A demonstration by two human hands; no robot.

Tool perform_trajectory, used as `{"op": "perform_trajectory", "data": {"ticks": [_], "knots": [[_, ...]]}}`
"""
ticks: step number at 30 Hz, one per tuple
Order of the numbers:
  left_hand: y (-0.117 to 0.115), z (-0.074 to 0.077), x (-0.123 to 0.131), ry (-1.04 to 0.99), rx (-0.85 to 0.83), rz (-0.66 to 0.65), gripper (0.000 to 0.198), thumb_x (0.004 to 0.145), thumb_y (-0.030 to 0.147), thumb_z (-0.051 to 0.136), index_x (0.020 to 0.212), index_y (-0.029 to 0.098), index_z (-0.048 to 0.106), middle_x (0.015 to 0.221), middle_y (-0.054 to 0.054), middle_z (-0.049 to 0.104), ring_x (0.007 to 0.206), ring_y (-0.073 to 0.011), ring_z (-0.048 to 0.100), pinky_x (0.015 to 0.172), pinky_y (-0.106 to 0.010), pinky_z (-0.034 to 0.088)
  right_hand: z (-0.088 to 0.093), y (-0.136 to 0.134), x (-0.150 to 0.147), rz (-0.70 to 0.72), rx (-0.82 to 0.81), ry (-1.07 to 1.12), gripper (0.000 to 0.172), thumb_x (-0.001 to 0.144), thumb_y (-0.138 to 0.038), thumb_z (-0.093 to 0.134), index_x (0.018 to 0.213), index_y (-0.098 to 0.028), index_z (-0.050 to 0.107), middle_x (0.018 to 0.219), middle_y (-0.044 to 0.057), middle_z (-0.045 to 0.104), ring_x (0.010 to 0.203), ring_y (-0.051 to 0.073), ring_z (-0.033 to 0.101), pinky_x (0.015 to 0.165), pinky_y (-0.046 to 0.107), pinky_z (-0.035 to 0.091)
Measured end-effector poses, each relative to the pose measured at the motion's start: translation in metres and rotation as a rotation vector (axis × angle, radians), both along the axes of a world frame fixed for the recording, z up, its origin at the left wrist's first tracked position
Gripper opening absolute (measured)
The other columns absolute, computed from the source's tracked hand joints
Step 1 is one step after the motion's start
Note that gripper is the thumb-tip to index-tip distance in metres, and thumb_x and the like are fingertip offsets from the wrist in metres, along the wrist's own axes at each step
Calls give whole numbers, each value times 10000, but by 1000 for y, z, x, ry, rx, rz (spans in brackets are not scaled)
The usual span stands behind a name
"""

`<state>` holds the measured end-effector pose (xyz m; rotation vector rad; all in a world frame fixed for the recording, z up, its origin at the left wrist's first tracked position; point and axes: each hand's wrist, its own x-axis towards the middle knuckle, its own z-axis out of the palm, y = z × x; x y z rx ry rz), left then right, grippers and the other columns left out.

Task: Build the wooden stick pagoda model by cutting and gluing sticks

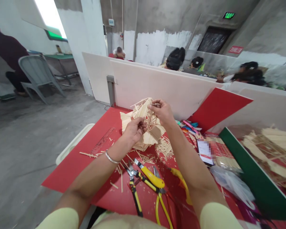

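Observation:
A small model built of pale wooden sticks [147, 137], with sloped, roof-like panels, stands on the red tabletop [83, 170]. My left hand [136, 128], a silver bangle on its wrist, is at the model's near left side with fingers curled and thumb pressed in. What lies between those fingers is too small to tell. Higher up, my right hand [162, 110] pinches at the upper right edge of the peaked stick panel [144, 108]. Its fingertips touch or nearly touch the panel, and whether a loose stick is in them cannot be made out.
Loose cut sticks [166, 148] lie around the model. Nearer are cutters [132, 173], a yellow utility knife [152, 178], yellow-handled pliers [160, 203] and a yellow glue gun [182, 181]. A phone [205, 152] and plastic bag [231, 184] lie right. A white partition [157, 84] stands behind; people sit beyond.

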<state>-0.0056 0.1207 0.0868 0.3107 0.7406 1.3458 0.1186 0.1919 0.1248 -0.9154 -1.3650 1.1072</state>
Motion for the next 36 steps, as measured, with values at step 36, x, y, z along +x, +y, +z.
{"op": "perform_trajectory", "data": {"ticks": [36], "knots": [[3, -5, 1, 54, 35, 6, 129, 688, 77, 716, 663, 116, 597, 500, 24, 552, 424, -43, 500, 391, -121, 408, -1, 1, 0, -5, 17, -18, 468, 531, -385, 833, 847, -192, 548, 716, -44, 580, 591, 70, 502, 511, 200, 381]]}}
